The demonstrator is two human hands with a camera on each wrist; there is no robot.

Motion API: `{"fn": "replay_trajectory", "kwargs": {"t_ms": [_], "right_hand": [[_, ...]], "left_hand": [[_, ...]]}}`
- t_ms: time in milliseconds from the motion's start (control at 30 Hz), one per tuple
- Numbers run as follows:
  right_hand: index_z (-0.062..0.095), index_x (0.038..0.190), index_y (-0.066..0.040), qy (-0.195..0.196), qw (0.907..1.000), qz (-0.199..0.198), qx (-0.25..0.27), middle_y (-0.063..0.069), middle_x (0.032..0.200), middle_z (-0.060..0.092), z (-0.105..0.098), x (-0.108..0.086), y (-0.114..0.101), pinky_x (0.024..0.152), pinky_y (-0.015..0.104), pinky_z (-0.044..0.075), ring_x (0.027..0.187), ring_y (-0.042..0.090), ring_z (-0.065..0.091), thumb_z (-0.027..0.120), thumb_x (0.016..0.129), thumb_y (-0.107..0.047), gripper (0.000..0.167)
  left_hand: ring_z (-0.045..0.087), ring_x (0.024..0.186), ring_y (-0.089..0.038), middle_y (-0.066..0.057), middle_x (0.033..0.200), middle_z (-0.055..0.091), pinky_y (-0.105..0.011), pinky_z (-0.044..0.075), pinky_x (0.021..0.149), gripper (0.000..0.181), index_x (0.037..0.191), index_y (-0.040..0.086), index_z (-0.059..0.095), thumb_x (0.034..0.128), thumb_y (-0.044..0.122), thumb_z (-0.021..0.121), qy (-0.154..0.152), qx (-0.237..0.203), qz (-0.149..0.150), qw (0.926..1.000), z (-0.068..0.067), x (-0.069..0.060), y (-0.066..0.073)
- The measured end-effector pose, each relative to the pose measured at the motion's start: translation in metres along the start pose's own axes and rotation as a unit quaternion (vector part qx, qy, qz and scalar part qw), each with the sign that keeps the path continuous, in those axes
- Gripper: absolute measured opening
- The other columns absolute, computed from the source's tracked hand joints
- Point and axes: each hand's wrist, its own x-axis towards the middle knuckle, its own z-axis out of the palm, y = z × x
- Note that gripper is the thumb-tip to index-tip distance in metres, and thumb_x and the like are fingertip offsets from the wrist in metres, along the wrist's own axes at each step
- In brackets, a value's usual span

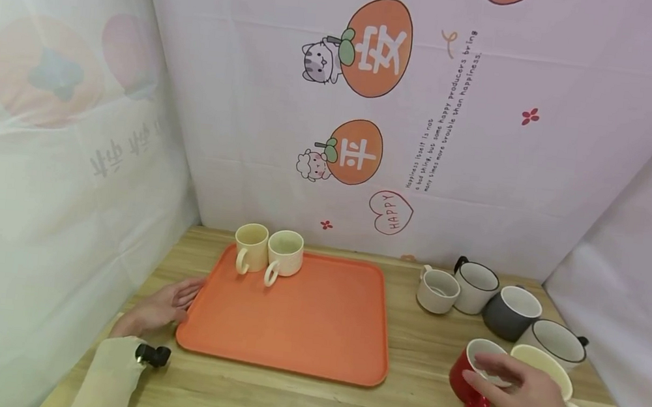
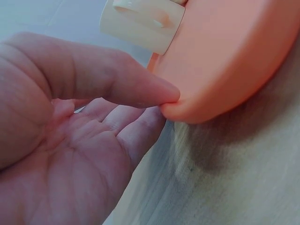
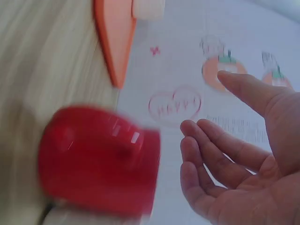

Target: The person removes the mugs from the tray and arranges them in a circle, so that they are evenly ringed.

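Note:
My left hand (image 1: pixel 166 303) is at the left edge of an orange tray (image 1: pixel 315 320); in the left wrist view the thumb presses the tray's rim (image 2: pixel 201 110) from above, with fingers against it below. Two cream mugs (image 1: pixel 251 249) stand side by side at the tray's back left. On the right, my right hand (image 1: pixel 526 393) is above and beside a red mug (image 1: pixel 463 374) with a white inside. The right wrist view shows the hand apart from the red mug (image 3: pixel 98 159), its fingers loosely bent around nothing.
Behind the red mug stand a small white cup (image 1: pixel 438 293), a white mug with a dark rim (image 1: pixel 475 290), a dark grey mug (image 1: pixel 509 316) and another dark-rimmed mug (image 1: pixel 554 343). A pale yellow mug (image 1: pixel 542 368) sits close by the right hand. Printed cloth (image 1: pixel 309 130) walls the table.

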Motion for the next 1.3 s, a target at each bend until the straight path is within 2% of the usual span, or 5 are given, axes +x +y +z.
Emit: {"fn": "replay_trajectory", "kwargs": {"t_ms": [200,500,900,1133,1300], "right_hand": [[0.08,0.118,-0.02,0.016,0.9937,-0.11,-0.014,-0.002,0.112,0.081,0.028,0.026,-0.048,0.084,0.027,0.06,0.101,0.018,0.076,0.087,0.086,-0.04,0.038],[0.075,0.128,-0.007,-0.076,0.9751,-0.191,0.084,0.011,0.125,0.078,0.089,0.069,-0.111,0.101,0.048,0.06,0.119,0.033,0.073,0.085,0.088,-0.035,0.05],[0.07,0.137,-0.01,-0.136,0.9592,-0.216,0.121,0.008,0.137,0.073,0.167,0.118,-0.179,0.11,0.05,0.055,0.129,0.028,0.067,0.08,0.093,-0.033,0.05],[0.069,0.137,-0.002,-0.147,0.9598,-0.205,0.124,0.015,0.136,0.072,0.205,0.146,-0.191,0.11,0.052,0.055,0.128,0.034,0.067,0.079,0.094,-0.03,0.052],[0.069,0.138,-0.004,-0.157,0.9577,-0.197,0.139,0.014,0.137,0.072,0.228,0.158,-0.196,0.109,0.051,0.055,0.129,0.033,0.067,0.078,0.095,-0.032,0.053]], "left_hand": [[0.008,0.16,-0.051,-0.032,0.173,0.009,-0.021,0.044,0.117,0.097,0.166,-0.009,0.01,0.0853,-0.011,0.063,0.002,0.007,-0.007,1.0,0.0,0.0,-0.001],[0.007,0.161,-0.05,-0.031,0.174,0.008,-0.013,0.044,0.112,0.097,0.166,-0.008,0.01,0.0856,-0.011,0.063,0.004,0.007,-0.014,0.9999,0.0,0.0,-0.003],[0.004,0.159,-0.053,-0.034,0.173,0.005,-0.006,0.044,0.104,0.095,0.166,-0.01,0.007,0.0869,-0.011,0.061,-0.009,0.008,0.004,0.9999,-0.004,0.004,-0.009],[0.006,0.161,-0.049,-0.03,0.175,0.006,-0.008,0.042,0.108,0.095,0.167,-0.007,0.009,0.087,-0.011,0.061,-0.006,0.008,-0.004,0.9999,-0.001,0.005,-0.008],[0.007,0.161,-0.05,-0.031,0.174,0.007,-0.007,0.042,0.107,0.095,0.167,-0.007,0.01,0.0867,-0.012,0.06,-0.003,0.009,-0.002,0.9999,-0.003,0.003,-0.008]]}}
